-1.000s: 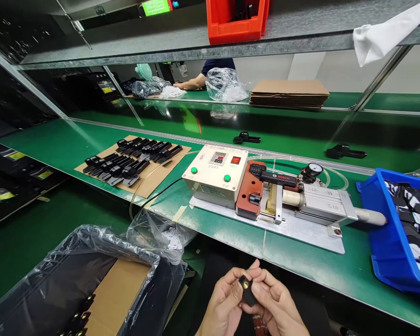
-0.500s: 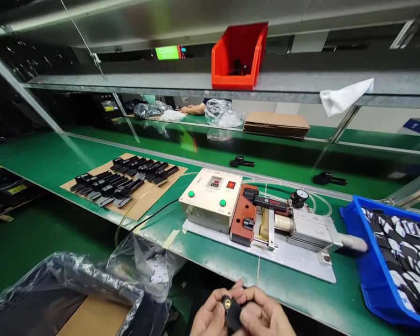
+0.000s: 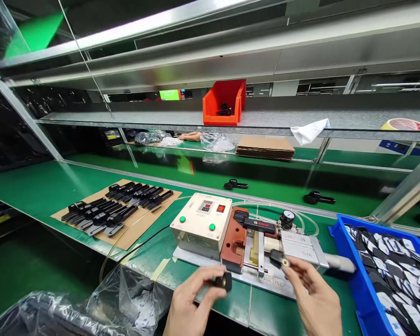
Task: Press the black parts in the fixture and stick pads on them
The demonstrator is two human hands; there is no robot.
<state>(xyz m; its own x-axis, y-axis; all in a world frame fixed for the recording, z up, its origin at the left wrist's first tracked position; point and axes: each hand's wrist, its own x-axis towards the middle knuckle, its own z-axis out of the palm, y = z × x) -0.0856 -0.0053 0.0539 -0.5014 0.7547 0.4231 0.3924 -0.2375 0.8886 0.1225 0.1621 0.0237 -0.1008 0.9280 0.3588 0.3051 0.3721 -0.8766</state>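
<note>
Left hand [image 3: 191, 301] pinches black brass-insert piece [image 3: 224, 282] over bench's near edge [image 3: 266, 310]. Right hand [image 3: 317, 296] pinches second black piece [image 3: 276, 258], just before press cylinder [image 3: 297, 245]. Hands now apart, were together: I'm handling two parts separately. Farther: BOSCH-marked part [image 3: 262, 225] sits by red-brown block [image 3: 231, 235].

A black block [image 3: 227, 280] and longer black piece [image 3: 276, 257], both showing brass, are held apart.
</note>
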